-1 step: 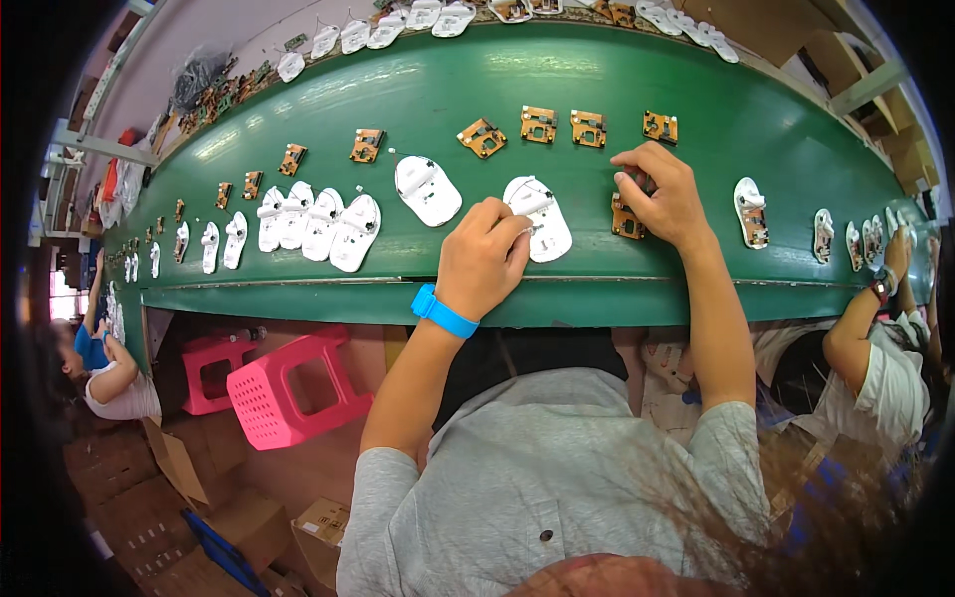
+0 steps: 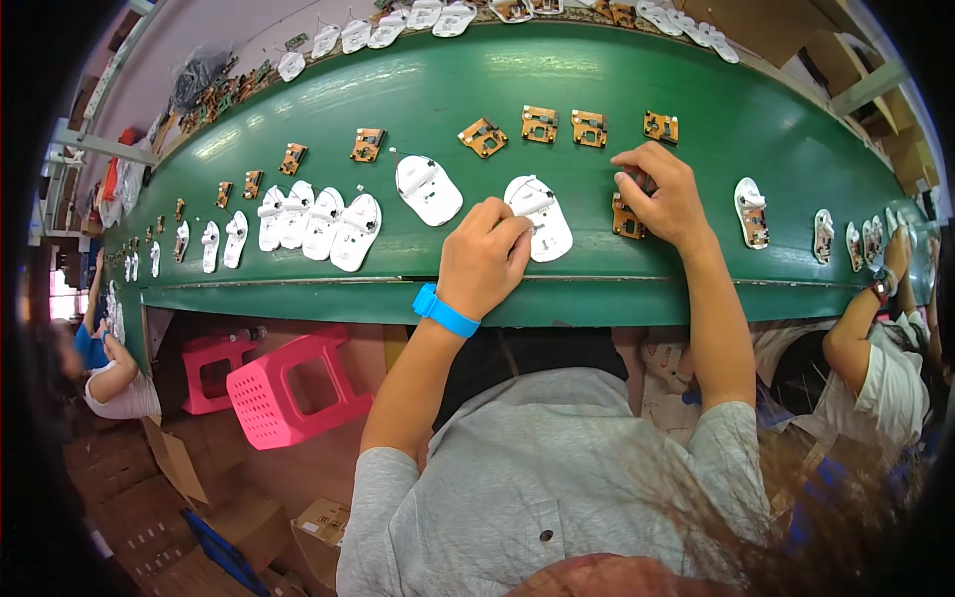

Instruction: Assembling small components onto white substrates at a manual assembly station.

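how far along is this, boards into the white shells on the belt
Looks done: shells at the far right already carry a board. In hand: the left hand steadies a white shell while the right hand picks at a brown board beside it. Left: a cluster of white shells on the green belt and loose boards behind them.

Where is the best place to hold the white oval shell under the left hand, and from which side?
Probably by its long edges, from the near belt edge. The white oval shell lies flat on the green belt, rounded end nearest, and the left hand already covers its left side.
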The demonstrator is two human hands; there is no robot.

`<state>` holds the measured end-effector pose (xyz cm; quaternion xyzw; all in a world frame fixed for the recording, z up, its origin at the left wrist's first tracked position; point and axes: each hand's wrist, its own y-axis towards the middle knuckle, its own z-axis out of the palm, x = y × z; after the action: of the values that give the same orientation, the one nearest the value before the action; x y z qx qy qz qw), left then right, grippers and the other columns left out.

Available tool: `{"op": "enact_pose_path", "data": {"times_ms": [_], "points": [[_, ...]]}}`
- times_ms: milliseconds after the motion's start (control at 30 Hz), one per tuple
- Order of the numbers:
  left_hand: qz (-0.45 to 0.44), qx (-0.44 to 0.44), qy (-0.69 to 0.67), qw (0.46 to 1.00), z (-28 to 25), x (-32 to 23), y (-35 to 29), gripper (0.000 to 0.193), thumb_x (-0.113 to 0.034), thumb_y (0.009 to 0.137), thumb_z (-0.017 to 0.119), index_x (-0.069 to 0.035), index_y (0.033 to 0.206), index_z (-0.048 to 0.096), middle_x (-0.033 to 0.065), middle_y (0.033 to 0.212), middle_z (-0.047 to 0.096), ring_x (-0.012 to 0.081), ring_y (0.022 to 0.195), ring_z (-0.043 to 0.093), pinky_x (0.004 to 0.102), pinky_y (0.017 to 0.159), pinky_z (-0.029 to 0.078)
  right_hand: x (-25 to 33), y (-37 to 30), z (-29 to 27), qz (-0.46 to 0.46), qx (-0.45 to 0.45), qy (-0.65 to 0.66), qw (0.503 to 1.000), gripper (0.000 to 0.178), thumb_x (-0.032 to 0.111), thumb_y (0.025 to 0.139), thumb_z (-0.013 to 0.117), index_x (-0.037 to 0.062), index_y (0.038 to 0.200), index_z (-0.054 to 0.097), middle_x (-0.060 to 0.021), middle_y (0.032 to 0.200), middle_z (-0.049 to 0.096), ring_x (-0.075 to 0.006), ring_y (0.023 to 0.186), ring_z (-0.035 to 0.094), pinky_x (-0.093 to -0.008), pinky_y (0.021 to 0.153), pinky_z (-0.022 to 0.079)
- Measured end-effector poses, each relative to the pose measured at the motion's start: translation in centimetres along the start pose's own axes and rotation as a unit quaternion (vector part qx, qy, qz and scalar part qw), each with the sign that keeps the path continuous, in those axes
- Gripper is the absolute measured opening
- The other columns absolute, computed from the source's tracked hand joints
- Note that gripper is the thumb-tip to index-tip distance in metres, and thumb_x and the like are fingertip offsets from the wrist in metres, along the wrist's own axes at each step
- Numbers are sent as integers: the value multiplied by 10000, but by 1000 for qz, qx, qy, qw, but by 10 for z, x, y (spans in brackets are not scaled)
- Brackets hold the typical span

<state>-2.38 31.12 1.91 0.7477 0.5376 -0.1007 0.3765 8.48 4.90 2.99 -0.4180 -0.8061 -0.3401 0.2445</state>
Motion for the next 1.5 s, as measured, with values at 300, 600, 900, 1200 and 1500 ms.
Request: {"op": "enact_pose_path", "data": {"times_ms": [300,600,900,1200,1500], "points": [[-21,-18,-25,999,-10,-2,-4,222,-12,824,767,-36,1043,743,118,944,642,298,820,660,389,710,538,8,-9,-13,-17,29,-20,999,334,150,825,770,36,1135,715,-122,1078,689,-286,1016,672,-399,909,541],[-57,-62,-63,994,-19,-6,-36,275,-16,810,762,-48,1083,738,112,1010,670,308,895,644,406,768,541,17,-36,-44,24,150,-74,986,535,161,745,848,48,1250,714,-147,1294,672,-333,1225,611,-429,1078,486],[-25,-41,-35,998,-14,-12,-33,334,-12,797,756,-53,1127,724,105,1155,696,332,1033,619,426,882,530,51,-27,-22,-37,137,-36,989,530,48,742,825,47,1257,699,-141,1296,673,-332,1176,661,-399,1025,535],[-23,-29,-33,999,-17,-10,-38,362,-17,798,750,-39,1156,706,121,1153,697,342,1050,620,438,911,526,62,2,18,-107,226,37,968,486,-3,774,769,13,1253,689,-156,1307,660,-358,1152,667,-411,999,559],[-3,-7,-15,1000,-19,-8,-37,342,-17,800,739,-49,1139,705,71,1184,715,327,1021,616,429,892,532,79,8,20,-58,275,-15,959,470,-38,749,782,-6,1212,709,-155,1242,655,-349,1131,672,-399,999,555]]}}
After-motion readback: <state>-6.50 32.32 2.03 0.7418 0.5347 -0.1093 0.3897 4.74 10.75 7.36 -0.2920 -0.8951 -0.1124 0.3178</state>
